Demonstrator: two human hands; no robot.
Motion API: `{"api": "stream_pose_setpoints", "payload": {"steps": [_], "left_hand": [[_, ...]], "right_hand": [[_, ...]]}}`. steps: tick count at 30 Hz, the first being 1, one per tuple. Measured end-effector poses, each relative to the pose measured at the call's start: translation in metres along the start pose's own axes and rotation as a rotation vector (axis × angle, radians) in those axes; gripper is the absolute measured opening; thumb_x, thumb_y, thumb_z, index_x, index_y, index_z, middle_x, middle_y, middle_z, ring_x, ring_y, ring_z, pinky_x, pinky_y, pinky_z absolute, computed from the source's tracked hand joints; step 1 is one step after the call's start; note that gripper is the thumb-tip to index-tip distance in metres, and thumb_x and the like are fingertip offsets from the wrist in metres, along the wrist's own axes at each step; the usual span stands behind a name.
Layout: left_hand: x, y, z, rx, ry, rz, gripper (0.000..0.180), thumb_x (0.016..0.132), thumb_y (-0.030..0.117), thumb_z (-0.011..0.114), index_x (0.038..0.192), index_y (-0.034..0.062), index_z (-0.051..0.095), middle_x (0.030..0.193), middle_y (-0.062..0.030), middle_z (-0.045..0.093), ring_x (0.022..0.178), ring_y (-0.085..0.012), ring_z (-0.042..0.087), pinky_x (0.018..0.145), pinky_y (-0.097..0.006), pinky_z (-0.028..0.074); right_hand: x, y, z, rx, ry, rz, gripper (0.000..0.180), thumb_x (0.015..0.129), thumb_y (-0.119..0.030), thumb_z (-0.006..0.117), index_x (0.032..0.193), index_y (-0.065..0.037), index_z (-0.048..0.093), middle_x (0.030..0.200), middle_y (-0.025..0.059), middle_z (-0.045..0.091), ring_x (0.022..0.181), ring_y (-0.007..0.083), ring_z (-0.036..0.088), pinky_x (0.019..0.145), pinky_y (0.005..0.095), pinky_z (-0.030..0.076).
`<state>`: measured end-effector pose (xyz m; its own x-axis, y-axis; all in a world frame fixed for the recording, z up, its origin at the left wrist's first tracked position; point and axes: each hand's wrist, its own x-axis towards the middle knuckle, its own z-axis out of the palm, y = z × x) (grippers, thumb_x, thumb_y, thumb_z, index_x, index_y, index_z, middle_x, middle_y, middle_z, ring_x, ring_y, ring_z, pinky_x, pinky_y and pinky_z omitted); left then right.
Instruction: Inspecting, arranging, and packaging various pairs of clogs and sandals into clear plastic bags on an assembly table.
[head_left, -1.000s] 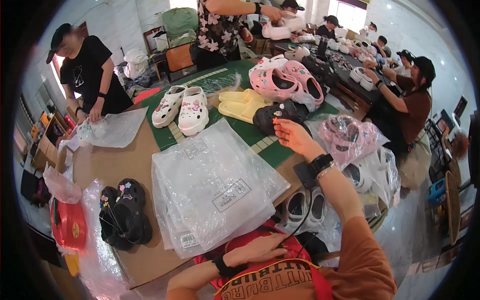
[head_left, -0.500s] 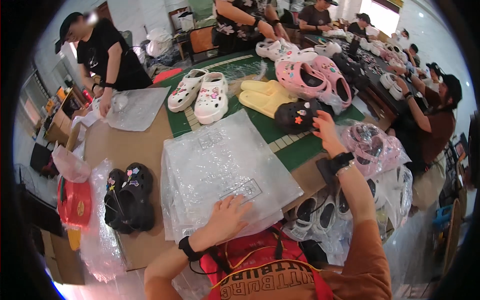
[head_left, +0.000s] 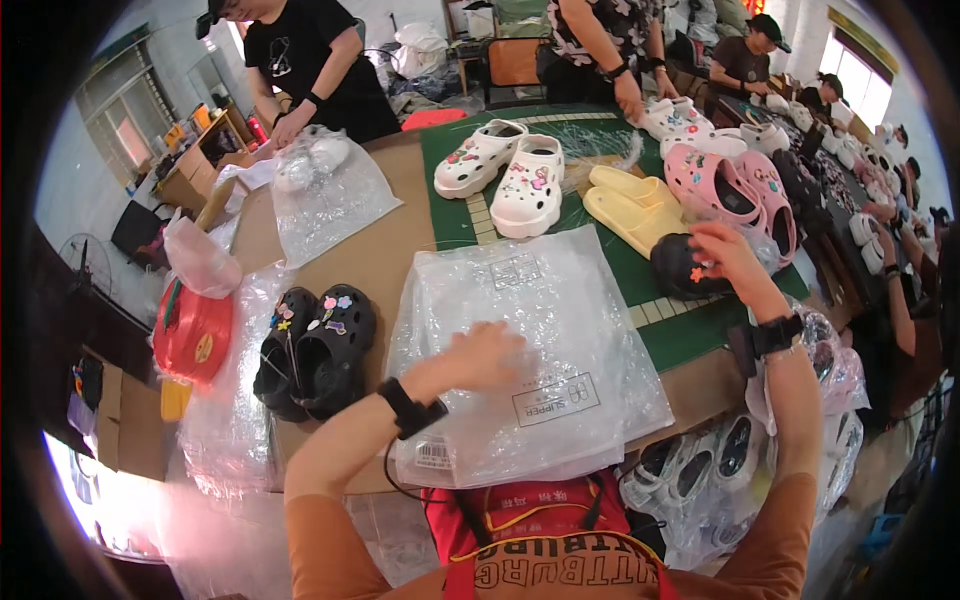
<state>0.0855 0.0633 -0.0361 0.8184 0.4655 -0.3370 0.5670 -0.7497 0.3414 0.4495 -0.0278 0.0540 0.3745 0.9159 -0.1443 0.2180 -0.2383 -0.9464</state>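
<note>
Black clogs with an orange star charm, the nearest a black clog (head_left: pixel 680 272), lie at the right of the green mat. My right hand (head_left: pixel 735 265) reaches over its right side, fingers apart and overlapping it; whether they touch is unclear. Above a stack of clear plastic bags (head_left: pixel 520 300) on the table before me, my left hand (head_left: pixel 485 357) is blurred, so its fingers cannot be made out. Left of the bags, a pair of black clogs (head_left: pixel 335 350) with colourful charms stands on brown cardboard.
Beyond the bags stand white clogs (head_left: pixel 528 188), yellow slippers (head_left: pixel 638 212) and pink clogs (head_left: pixel 715 185). A red pouch (head_left: pixel 192 335) lies at the left edge. Bagged shoes (head_left: pixel 690 465) crowd the lower right. Across the table a person (head_left: pixel 315 70) handles a bagged white pair.
The view has swung left, shifting things rightward in the picture. My left hand has moved farther up over the bags. My right hand overlaps the black clog more.
</note>
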Motion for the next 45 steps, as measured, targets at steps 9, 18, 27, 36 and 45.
{"api": "stream_pose_setpoints", "payload": {"steps": [9, 18, 27, 36, 45], "left_hand": [[0.012, -0.112, -0.015, 0.04, 0.113, -0.534, 0.075, 0.079, 0.058, 0.041, 0.139, 0.0197, 0.017, 0.144, -0.0177, 0.003, 0.131, -0.0404, 0.0, 0.1, -0.061, 0.004], [0.017, -0.124, 0.003, -0.108, 0.123, -0.582, 0.083, 0.077, 0.068, 0.033, 0.14, 0.0226, 0.004, 0.144, -0.0183, -0.004, 0.131, -0.0411, -0.008, 0.098, -0.063, -0.002], [0.018, -0.125, 0.003, -0.115, 0.15, -0.609, 0.082, 0.077, 0.069, 0.032, 0.14, 0.0208, 0.009, 0.144, -0.0195, -0.002, 0.13, -0.0418, -0.009, 0.097, -0.063, -0.004], [0.018, -0.131, 0.011, -0.109, 0.174, -0.568, 0.082, 0.078, 0.069, 0.031, 0.14, 0.02, 0.009, 0.144, -0.02, -0.004, 0.13, -0.044, -0.01, 0.095, -0.066, -0.005], [0.017, -0.133, 0.01, -0.114, 0.157, -0.579, 0.082, 0.078, 0.069, 0.031, 0.14, 0.0207, 0.008, 0.144, -0.0205, -0.006, 0.129, -0.0446, -0.009, 0.094, -0.066, -0.005]], "right_hand": [[0.031, -0.089, 0.084, -0.388, -0.312, -0.133, 0.033, 0.084, -0.03, 0.052, 0.11, -0.009, 0.053, 0.092, -0.0015, 0.055, 0.082, 0.0091, 0.052, 0.063, 0.0235, 0.043], [0.153, -0.117, 0.145, -0.469, -0.183, -0.367, 0.032, 0.075, -0.025, 0.058, 0.098, -0.003, 0.059, 0.091, 0.009, 0.061, 0.076, 0.021, 0.059, 0.065, 0.0299, 0.045], [0.271, -0.012, 0.216, -0.872, 0.024, -0.543, 0.051, 0.072, -0.023, 0.055, 0.119, -0.01, 0.042, 0.118, 0.0155, 0.046, 0.11, 0.0373, 0.043, 0.088, 0.0469, 0.039], [0.296, -0.04, 0.211, -0.829, -0.116, -0.498, 0.047, 0.062, -0.031, 0.07, 0.099, -0.007, 0.054, 0.09, 0.011, 0.06, 0.085, 0.0286, 0.058, 0.076, 0.037, 0.045], [0.33, -0.056, 0.24, -0.285, -0.098, -0.364, 0.049, 0.067, -0.016, 0.067, 0.112, -0.006, 0.049, 0.076, 0.008, 0.059, 0.067, 0.0152, 0.057, 0.061, 0.0279, 0.045]]}}
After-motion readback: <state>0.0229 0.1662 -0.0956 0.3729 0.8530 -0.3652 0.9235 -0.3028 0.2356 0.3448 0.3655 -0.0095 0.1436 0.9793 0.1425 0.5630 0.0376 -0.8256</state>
